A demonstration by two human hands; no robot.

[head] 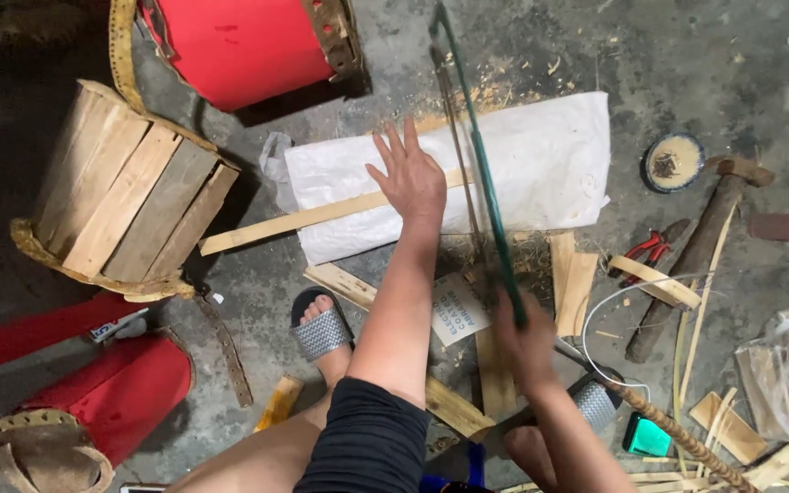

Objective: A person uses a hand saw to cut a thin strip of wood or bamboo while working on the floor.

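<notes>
Wood strip (pixel 321 215): thin, pale, stiff, likely light; lies across a white sack-covered block (pixel 541 164) on the concrete floor (pixel 668 55). Left hand (pixel 410 173) flat on it, fingers spread, pinning near the cut; best held there. Right hand (pixel 524 340), blurred, closed on a green-framed saw (pixel 481 164). Sawdust, offcuts, hammer (pixel 700 246), red drums (pixel 239 41) around. Cramped, cluttered.

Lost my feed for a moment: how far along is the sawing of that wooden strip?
Under way, not finished. The left hand presses the wooden strip flat on the white sack-covered block; the right hand, motion-blurred, holds the green-framed saw across it. Sawdust lies beyond the block, so cutting has happened. Whether the strip is cut through is hidden behind the hand and saw.
</notes>
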